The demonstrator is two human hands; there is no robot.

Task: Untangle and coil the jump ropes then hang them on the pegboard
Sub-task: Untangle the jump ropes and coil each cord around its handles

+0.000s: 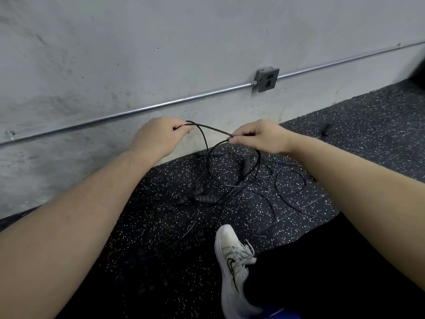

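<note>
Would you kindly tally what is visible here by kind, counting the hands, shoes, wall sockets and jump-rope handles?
Bare hands: 2, the left hand and the right hand, each pinching thin black rope cord.
White laced sports shoe: 1.
Grey metal wall socket box: 1.
Black ribbed rope handles: at least 4 distinguishable on the speckled floor; the tangle hides any others.
Total: at least 8.

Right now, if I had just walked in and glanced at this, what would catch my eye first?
Probably the two bare hands in the middle, the left hand and right hand each pinching a thin black cord stretched between them. Below them a tangle of jump ropes with ribbed black handles sprawls on the speckled floor, and a white sneaker pokes in near the bottom.
</note>
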